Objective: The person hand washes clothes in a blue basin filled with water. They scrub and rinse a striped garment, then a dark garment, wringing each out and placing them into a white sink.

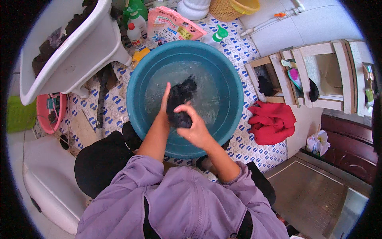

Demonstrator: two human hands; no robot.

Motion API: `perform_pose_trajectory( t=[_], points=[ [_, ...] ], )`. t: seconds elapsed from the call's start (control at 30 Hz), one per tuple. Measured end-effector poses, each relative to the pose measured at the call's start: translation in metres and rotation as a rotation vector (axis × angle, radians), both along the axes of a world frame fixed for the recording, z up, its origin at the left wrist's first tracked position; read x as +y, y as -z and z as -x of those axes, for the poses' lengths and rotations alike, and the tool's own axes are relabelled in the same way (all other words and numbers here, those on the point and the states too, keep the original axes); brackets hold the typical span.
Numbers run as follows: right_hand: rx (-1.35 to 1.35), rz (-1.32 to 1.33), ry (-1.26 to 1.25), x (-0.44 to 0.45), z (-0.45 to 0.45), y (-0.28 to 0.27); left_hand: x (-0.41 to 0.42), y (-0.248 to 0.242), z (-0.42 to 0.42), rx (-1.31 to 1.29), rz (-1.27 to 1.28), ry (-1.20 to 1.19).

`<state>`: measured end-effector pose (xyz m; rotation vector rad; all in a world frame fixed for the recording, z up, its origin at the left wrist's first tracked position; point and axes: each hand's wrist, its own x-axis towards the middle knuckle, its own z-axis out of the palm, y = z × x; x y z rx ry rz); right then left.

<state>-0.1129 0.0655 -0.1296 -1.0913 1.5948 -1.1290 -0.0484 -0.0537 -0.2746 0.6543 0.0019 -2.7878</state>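
A round blue-green plastic basin (235, 89) with cloudy water in it stands on the floor before me. Over the water, near the basin's middle, a wet black cloth (181, 95) lies against the palm side of my left hand (166, 100), whose fingers point up and away. My right hand (192, 124) is curved around the cloth's near end, thumb and fingers partly apart. How firmly my left hand holds the cloth is hidden.
Bottles and a pink detergent bag (174, 25) stand beyond the basin. A red cloth (271, 122) lies to the right, below a wooden rack (301, 74). A white tub (86, 50) with dark cloth stands at upper left, a pink basin (64, 112) below it.
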Motion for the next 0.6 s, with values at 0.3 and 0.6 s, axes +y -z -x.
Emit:
perform_pose_trajectory(
  t=[0.3, 0.6],
  points=[
    [0.603, -0.094, 0.073, -0.009, -0.04, -0.014, -0.003, -0.03, 0.011, -0.105, 0.936, -0.286],
    [0.544, -0.237, 0.518, -0.06, 0.059, 0.038, -0.004, -0.06, 0.045, -0.343, 0.107, -0.187]
  ],
)
